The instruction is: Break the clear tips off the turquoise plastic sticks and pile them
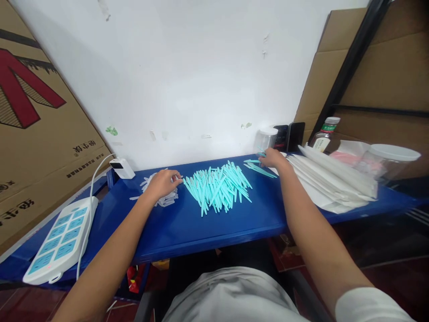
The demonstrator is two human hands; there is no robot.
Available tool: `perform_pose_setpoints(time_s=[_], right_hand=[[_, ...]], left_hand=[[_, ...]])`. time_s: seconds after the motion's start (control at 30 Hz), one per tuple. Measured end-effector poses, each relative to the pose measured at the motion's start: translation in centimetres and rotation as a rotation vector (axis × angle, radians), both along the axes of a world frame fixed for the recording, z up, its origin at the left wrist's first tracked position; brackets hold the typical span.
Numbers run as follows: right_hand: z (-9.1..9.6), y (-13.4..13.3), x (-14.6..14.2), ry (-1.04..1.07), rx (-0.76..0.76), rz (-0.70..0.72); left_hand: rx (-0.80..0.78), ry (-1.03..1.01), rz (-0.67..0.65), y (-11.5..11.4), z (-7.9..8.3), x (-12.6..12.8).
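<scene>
A pile of slim teal eyebrow razors point(217, 188) lies in the middle of the blue table. My left hand point(165, 182) is at its left edge, over a heap of small clear plastic caps point(166, 200). Its fingers are curled, with thumb and forefinger close together; what they pinch, if anything, is too small to tell. Over to the right, my right hand point(271, 158) is closed on a teal razor point(260, 149), whose tip sticks out past the fingers. Just below that hand lies a small separate group of teal razors point(259, 169).
A white power strip point(62, 239) and a white charger point(122, 168) sit at the left. Behind my right hand stand a clear jar point(267, 139) and two dark phones point(296, 137). White flat packets point(331, 179), a bottle point(323, 136) and a lidded tub point(390, 161) occupy the right.
</scene>
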State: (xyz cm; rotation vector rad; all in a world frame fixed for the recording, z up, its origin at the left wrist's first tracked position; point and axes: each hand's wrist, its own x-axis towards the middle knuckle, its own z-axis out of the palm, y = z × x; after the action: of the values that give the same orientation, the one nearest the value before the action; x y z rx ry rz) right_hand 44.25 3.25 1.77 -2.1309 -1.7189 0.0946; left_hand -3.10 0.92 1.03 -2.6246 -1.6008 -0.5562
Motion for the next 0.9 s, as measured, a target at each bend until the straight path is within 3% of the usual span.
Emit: perform_pose_setpoints(time_s=[0.2,0.47,0.63,0.9], right_hand=[[0.0,-0.1,0.0,-0.025,-0.114,-0.118],[0.5,-0.3,-4.7,0.116,-0.099,0.306],[0.1,-0.8,-6.6,0.152,-0.015,0.432],[0.0,-0.8,-7.0,0.186,0.107,0.588]], left_hand=[[-0.130,-0.033,-0.067,0.4,-0.1,-0.5],[-0.268,-0.064,-0.122,0.3,0.0,-0.8],[-0.258,-0.106,-0.122,0.3,0.7,-1.3],[-0.293,-0.040,-0.043,0.4,1.2,-2.3]])
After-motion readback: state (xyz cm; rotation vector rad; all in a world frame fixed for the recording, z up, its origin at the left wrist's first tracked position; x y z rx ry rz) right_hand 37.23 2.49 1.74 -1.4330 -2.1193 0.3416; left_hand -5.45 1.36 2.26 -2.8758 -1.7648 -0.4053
